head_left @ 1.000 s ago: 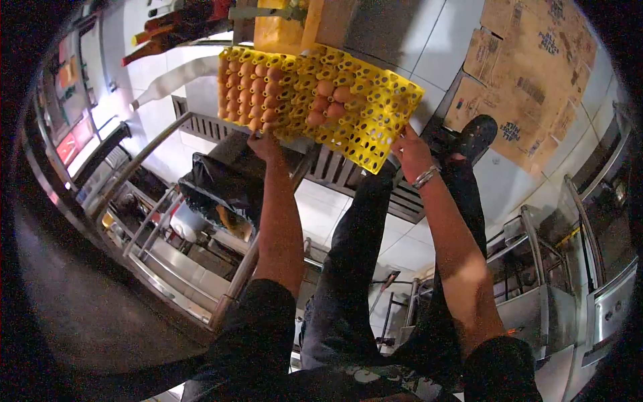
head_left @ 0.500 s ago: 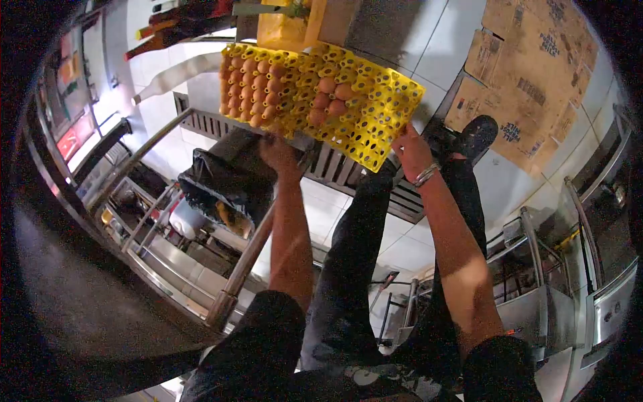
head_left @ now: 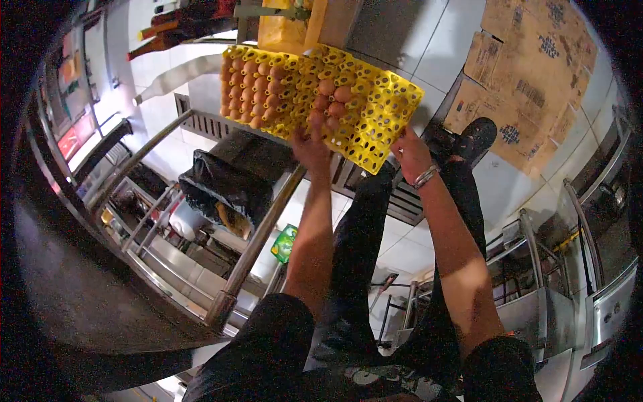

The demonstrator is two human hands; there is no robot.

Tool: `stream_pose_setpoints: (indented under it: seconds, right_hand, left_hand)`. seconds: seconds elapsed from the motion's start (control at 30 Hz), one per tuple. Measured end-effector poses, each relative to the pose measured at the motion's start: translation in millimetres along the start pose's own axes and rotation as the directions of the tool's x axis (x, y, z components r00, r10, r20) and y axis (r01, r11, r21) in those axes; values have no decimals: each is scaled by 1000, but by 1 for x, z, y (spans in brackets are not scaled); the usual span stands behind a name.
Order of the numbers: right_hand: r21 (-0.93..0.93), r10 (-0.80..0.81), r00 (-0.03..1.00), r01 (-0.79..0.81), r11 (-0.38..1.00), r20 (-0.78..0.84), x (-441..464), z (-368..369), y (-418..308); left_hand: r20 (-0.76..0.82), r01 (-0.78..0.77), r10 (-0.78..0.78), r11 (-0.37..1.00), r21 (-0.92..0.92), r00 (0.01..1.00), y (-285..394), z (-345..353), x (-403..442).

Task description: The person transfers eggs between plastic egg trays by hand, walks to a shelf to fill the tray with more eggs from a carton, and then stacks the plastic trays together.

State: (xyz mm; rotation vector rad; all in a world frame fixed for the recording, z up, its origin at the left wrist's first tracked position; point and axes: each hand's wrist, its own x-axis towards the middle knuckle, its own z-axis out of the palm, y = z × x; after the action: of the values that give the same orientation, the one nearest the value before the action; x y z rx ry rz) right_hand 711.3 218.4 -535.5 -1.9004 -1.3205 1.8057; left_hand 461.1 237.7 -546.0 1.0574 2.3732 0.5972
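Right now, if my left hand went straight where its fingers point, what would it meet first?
Your left hand would probably meet the small cluster of eggs in the yellow tray, lowest ones first; depth is unclear.

Left hand [head_left: 312,147] — outstretched, right hand [head_left: 412,155] — curled

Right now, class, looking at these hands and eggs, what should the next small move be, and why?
Probably, the left hand should curl gently around one egg from the small egg cluster: it reaches up to that cluster's lower end, while the right hand grips the yellow tray at its edge, seemingly steadying it.
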Motion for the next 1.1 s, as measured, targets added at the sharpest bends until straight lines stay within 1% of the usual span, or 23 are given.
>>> stream_pose_setpoints:
  seconds: [0.03,0.07,0.1,0.17,0.2,0.23,0.27,0.3,0.33,0.37,0.5,0.6,0.67,0.73,0.77,0.8,0.83,0.9,0.97,1.0,1.03,1.07,1.1]
  right_hand:
    - [-240,-104,994,104,965,11,0,1,4]
    - [-238,-101,995,101,966,13,-2,-1,-1]
    - [-35,8,1000,-8,999,14,-4,-7,-11]
    - [168,111,993,-115,979,33,-2,-6,-10]
    - [-46,-45,999,44,998,-26,-1,2,4]
    - [-266,-209,977,189,945,-49,0,8,14]
    - [-267,-208,977,188,945,-51,3,9,14]
    - [217,-5,999,16,976,-53,5,12,13]
    - [644,177,983,-161,748,40,7,15,13]
    - [644,178,983,-161,748,39,11,21,22]
    - [493,-21,998,50,869,-64,14,37,45]
    - [486,-48,995,87,870,-92,15,39,47]
    - [493,-46,993,93,865,-107,17,42,49]
    - [479,80,996,-46,877,-50,17,40,49]
    - [472,123,992,-94,877,-31,15,36,44]
    - [694,230,970,-214,688,72,11,22,21]
    - [844,299,934,-317,432,197,8,11,1]
    - [877,298,933,-306,371,200,3,3,-17]
    - [906,301,932,-296,302,204,7,15,2]
    - [746,131,991,-73,662,-20,18,41,48]
    - [606,6,996,52,793,-93,21,48,60]
    - [438,-120,979,181,880,-165,23,48,58]
    - [443,-123,976,191,876,-179,22,46,56]
  left_hand:
    - [-15,48,-60,902,-430,998,-34,1,27]
    - [-8,68,-93,785,-616,996,-55,-2,46]
    - [-1,79,-125,630,-773,992,-73,-5,65]
    - [-50,42,-115,679,-733,992,-99,-9,102]
    - [-66,29,-111,695,-719,992,-115,-10,123]
    - [-103,26,-100,831,-555,990,-111,-10,136]
    - [-128,73,-101,976,-207,987,-85,-16,135]
    - [-147,146,-130,983,107,981,-61,-27,129]
    - [-124,159,-140,974,164,982,-48,-29,129]
    - [-101,154,-138,973,171,985,-41,-32,130]
    - [-61,-12,-5,958,-286,998,-73,-30,139]
    - [-151,-190,141,900,-391,978,-71,-29,136]
    - [-131,-134,147,985,108,980,-11,-41,90]
    - [-114,-379,367,919,-111,923,21,-31,41]
    - [34,-183,215,895,-406,976,13,-19,27]
    - [208,29,116,808,-589,971,23,-13,13]
    - [372,268,12,672,-690,928,33,-6,-2]
    - [524,466,-53,539,-702,850,52,10,-26]
    - [487,352,26,658,-666,873,48,33,-32]
    - [477,313,51,693,-649,877,51,38,-34]
    - [342,-62,206,919,-389,917,69,37,-33]
    - [305,-247,304,946,-212,902,71,40,-29]
    - [265,-410,399,912,-16,878,73,42,-26]
